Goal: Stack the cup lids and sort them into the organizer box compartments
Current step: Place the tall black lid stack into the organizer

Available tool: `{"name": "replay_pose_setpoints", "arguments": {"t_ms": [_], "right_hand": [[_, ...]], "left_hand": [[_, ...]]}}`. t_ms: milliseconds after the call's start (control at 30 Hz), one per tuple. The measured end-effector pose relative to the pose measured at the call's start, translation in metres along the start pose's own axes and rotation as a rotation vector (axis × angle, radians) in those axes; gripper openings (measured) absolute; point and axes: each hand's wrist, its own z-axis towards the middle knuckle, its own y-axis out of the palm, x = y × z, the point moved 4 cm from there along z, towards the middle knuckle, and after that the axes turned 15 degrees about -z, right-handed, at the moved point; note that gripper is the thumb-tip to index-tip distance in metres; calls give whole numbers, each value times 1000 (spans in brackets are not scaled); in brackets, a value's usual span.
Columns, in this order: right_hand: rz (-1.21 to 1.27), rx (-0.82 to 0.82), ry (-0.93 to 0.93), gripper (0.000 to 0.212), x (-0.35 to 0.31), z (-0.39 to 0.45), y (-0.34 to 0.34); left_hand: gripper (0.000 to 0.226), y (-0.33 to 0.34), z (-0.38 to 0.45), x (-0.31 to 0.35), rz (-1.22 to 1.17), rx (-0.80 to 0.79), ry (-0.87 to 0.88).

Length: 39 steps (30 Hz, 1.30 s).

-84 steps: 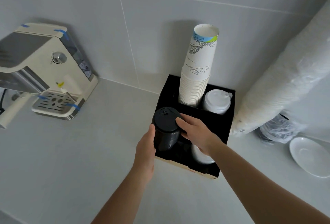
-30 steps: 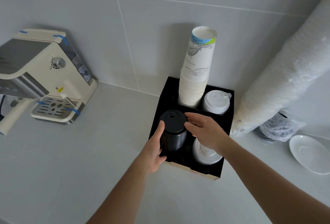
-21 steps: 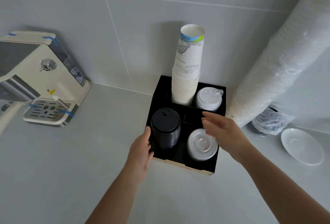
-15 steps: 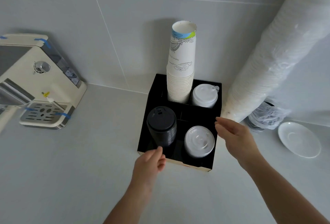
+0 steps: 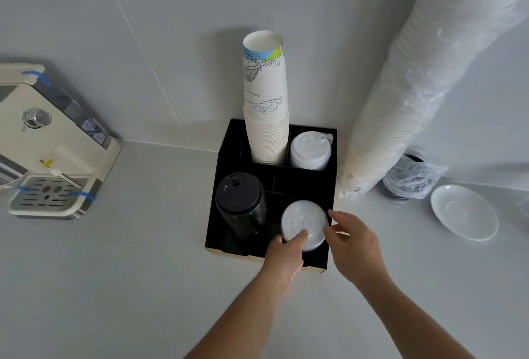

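The black organizer box [image 5: 214, 204] stands on the counter against the wall. A stack of black lids [image 5: 240, 201] sits in its front left compartment. The front right compartment holds a stack of clear lids [image 5: 302, 219]. At the back are a tall stack of paper cups [image 5: 266, 106] and a stack of white lids [image 5: 310, 149]. My left hand [image 5: 286, 255] grips the front edge of the clear lid stack, thumb on top. My right hand [image 5: 352, 244] is beside it, fingers apart, fingertips touching the stack's right rim.
A cream coffee machine [image 5: 51, 152] stands at the left. A long plastic-wrapped sleeve of cups [image 5: 415, 86] leans against the wall right of the box, with a bagged dark item [image 5: 409, 178] behind it. A white saucer [image 5: 463, 212] lies at the far right.
Both hands let go of the black lid stack, now standing in the front left compartment. They moved right to the clear lid stack; my left hand has taken hold of it.
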Motion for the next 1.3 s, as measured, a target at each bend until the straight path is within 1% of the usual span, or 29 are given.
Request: {"name": "replay_pose_setpoints", "arguments": {"t_ms": [167,267,333,367,433,533,633,667,700,767,800,867,933,1000,1167,1267,1300], "right_hand": [[-53,-12,-75,28,-3,-4,4],[-29,-83,-4,28,-1,-3,9],[-26,-119,8,14,-1,0,13],[-29,-129,-5,13,-4,1,15],[-21,-153,-26,25,-9,3,17],[99,-230,-3,36,-12,5,16],[300,-291,79,61,-4,10,15],[371,-309,121,66,0,12,16],[432,-320,152,62,1,13,14],[512,-337,184,36,2,12,11],[534,-339,187,29,1,12,8],[558,-322,192,28,3,12,4],[562,-290,203,41,4,12,-2],[565,-261,207,45,5,14,-10],[595,-197,163,26,4,24,-32],[604,-157,133,24,2,31,-45],[588,-147,119,23,-1,34,-49]], "left_hand": [[57,4,2,-6,-152,13,-19],[51,3,1,-5,-196,13,-18],[44,1,0,-4,-235,23,-15],[40,0,0,-2,-252,27,-16],[36,0,-1,2,-278,29,-28],[43,0,-3,6,-296,38,-42],[51,0,-3,6,-279,56,-40],[53,1,-4,5,-268,55,-37],[52,1,-4,4,-258,52,-34],[42,0,-5,2,-243,51,-22],[36,0,-6,2,-236,56,-12],[29,-1,-9,2,-226,65,4],[28,-4,-15,2,-219,64,12],[28,-7,-25,2,-190,51,11],[20,-20,-57,-3,-123,-58,30],[16,-21,-71,10,-19,-126,172],[20,-19,-74,17,6,-148,226]]}}
